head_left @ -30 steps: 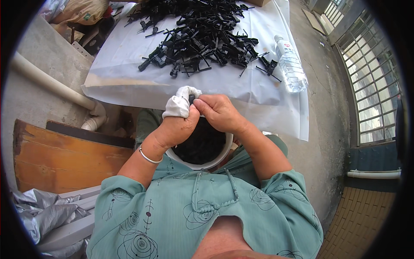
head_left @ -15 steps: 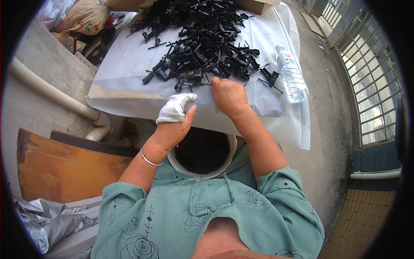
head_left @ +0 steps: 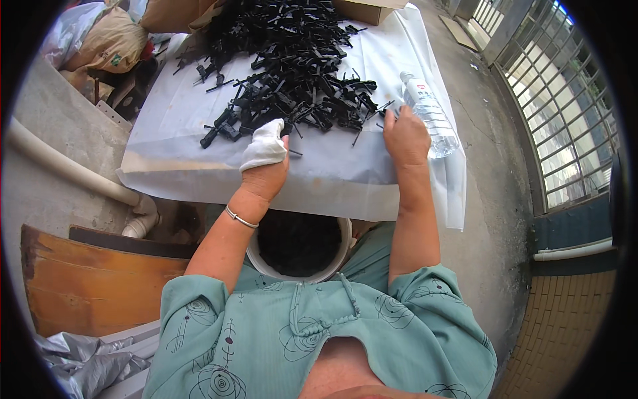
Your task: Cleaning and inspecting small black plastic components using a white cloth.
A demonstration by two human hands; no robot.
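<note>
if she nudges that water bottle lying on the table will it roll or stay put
The water bottle lies on its side near the sheet's edge, so it would probably roll. It looks like thin clear plastic, likely light and easy to dent. The right hand is beside it.

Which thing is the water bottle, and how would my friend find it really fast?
Start at the white sheet covering the table, with its heap of small black plastic pieces. Go to the sheet's right edge, just beyond the right hand. The water bottle lies there on its side: the only clear, see-through thing, beside all those black pieces.
</note>
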